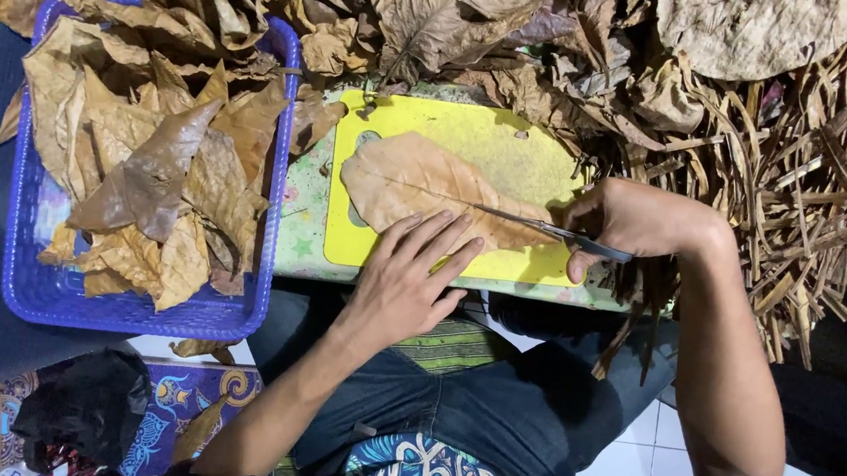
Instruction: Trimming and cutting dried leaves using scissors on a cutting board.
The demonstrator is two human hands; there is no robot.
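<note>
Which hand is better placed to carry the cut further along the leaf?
Right. The right hand already grips the knife, whose blade lies on the dried leaf over the yellow cutting board. The left hand is flat, fingers pinning the leaf's near edge.

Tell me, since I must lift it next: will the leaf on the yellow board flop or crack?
The leaf looks dry and papery, so probably light and brittle. The left hand presses it flat; likely it curls or slides otherwise.
</note>
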